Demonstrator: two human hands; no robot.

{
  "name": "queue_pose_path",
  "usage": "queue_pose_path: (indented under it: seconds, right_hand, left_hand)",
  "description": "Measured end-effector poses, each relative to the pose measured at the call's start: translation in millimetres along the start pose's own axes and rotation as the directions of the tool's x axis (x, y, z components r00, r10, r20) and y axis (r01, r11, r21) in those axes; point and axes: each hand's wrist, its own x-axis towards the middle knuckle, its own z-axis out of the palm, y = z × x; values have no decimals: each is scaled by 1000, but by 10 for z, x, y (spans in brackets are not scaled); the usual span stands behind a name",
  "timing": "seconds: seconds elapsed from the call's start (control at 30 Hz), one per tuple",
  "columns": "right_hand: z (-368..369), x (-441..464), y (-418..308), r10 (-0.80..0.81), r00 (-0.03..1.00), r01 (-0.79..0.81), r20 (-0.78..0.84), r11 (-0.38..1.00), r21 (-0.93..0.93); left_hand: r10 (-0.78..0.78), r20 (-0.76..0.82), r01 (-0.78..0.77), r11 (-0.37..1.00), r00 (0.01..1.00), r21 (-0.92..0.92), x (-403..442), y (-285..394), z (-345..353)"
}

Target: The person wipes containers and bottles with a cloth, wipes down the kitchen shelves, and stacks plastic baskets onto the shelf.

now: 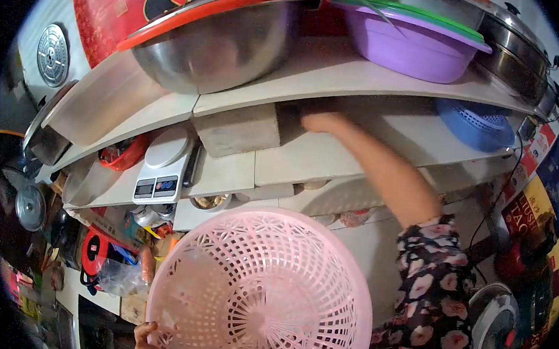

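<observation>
A large pink plastic basket (333, 290) with lattice holes fills the lower middle of the view. At its lower left rim, my left hand (149, 341) is closed round the edge. Inside the basket lies something translucent, like a plastic sheet or bag. My right hand (323, 122) reaches far into the middle shelf (375, 129), beside a grey block (240, 131) that stands under the upper board. Its fingers are lost in the shadow behind the block, so what they touch is hidden.
On the upper shelf stand a steel bowl (217, 48), a purple basin (411, 47) and a steamer pot (515, 62). A kitchen scale (166, 159) is at the left, a blue basket (473, 127) at the right. Lower right is a lidded pan (494, 329).
</observation>
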Motion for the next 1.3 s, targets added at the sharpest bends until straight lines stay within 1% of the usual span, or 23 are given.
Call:
queue_pose_path:
  seconds: [0.07, 0.1, 0.17, 0.2, 0.3, 0.37, 0.4, 0.43, 0.53, 0.63, 0.7, 0.77, 0.8, 0.83, 0.9, 0.97, 1.0, 1.03, 1.1, 1.13, 1.2, 1.23, 1.3]
  right_hand:
    - [522, 390, -77, -184, 983, 186, -26, 971, 148]
    - [463, 364, -74, -172, 985, 175, -30, 974, 147]
    - [322, 265, -77, -181, 981, 172, 70, 977, 126]
    - [191, 120, -97, -174, 982, 164, 73, 978, 125]
    - [-285, -529, -192, -331, 943, 296, -35, 785, 544]
    - [-324, -720, -129, -614, 755, 606, -232, 516, 605]
    - [-446, -965, -180, -601, 755, 617, -262, 514, 596]
    - [-634, -1170, -202, -595, 799, 494, -90, 564, 661]
    - [-673, -1738, -79, -457, 885, 374, -84, 594, 712]
    - [-470, -2327, 69, -219, 975, 158, -29, 599, 785]
    - [-258, -2724, 127, -46, 999, 4, 26, 560, 828]
    - [-57, -3060, 114, 84, 994, -108, 76, 499, 860]
    - [26, -3191, 90, 131, 987, -148, 98, 468, 871]
    - [98, -3301, 58, 164, 980, -178, 116, 439, 881]
    - [156, -3448, -20, 209, 970, -202, 126, 402, 893]
    - [162, -3519, -74, 245, 962, -208, 120, 374, 904]
    - [123, -3535, -94, 299, 953, -155, 46, 352, 923]
    - [107, -3518, -76, 316, 948, -159, 43, 349, 924]
    - [100, -3435, 27, 554, 833, -184, 9, 262, 947]
    - [101, -3362, 113, 660, 748, -146, -71, 268, 952]
    - [-103, -3207, 315, 810, 546, -63, -213, 292, 954]
    - [-276, -3122, 433, 858, 438, -19, -267, 306, 952]
    - [-383, -2915, 875, 866, 205, -110, -457, 484, 868]
  left_hand:
    - [11, 6, -11, 1000, 1000, -1, 30, 14, 1]
    - [21, 9, -21, 1000, 1000, -3, 46, 14, 4]
    - [43, 21, -43, 999, 999, -2, 81, 29, -8]
    - [55, 28, -55, 998, 998, -4, 108, 29, -9]
    - [102, 47, -101, 995, 994, -24, 207, 29, 4]
    - [157, 71, -154, 987, 985, -44, 360, 26, 38]
    - [188, 87, -184, 981, 978, -55, 443, 34, 58]
    - [223, 103, -217, 974, 969, -67, 542, 49, 82]
    - [341, 159, -331, 940, 926, -88, 851, 92, 180]
    - [500, 200, -496, 865, 842, -75, 1185, 152, 393]
    - [296, 133, -240, 914, 946, -329, 1294, 209, 640]
    - [463, 266, -401, 879, 846, -257, 1536, 333, 865]
    - [428, 259, -354, 890, 866, -287, 1597, 390, 1026]
    - [457, 273, -403, 885, 846, -232, 1697, 451, 1182]
    - [532, 304, -453, 841, 790, -294, 1886, 514, 1435]
    - [488, 239, -446, 870, 839, -209, 2014, 569, 1753]
    - [510, 209, -494, 860, 835, -124, 2108, 513, 1891]
    - [586, 164, -597, 802, 793, 23, 2222, 395, 2008]
    - [666, 128, -678, 729, 735, 97, 2367, 313, 2223]
    - [670, 132, -682, 726, 731, 88, 2390, 312, 2297]
    - [680, 53, -674, 707, 731, 215, 2432, 318, 2407]
    - [680, 54, -673, 707, 732, 215, 2454, 311, 2458]
    - [705, -33, -649, 670, 709, 361, 2481, 284, 2549]
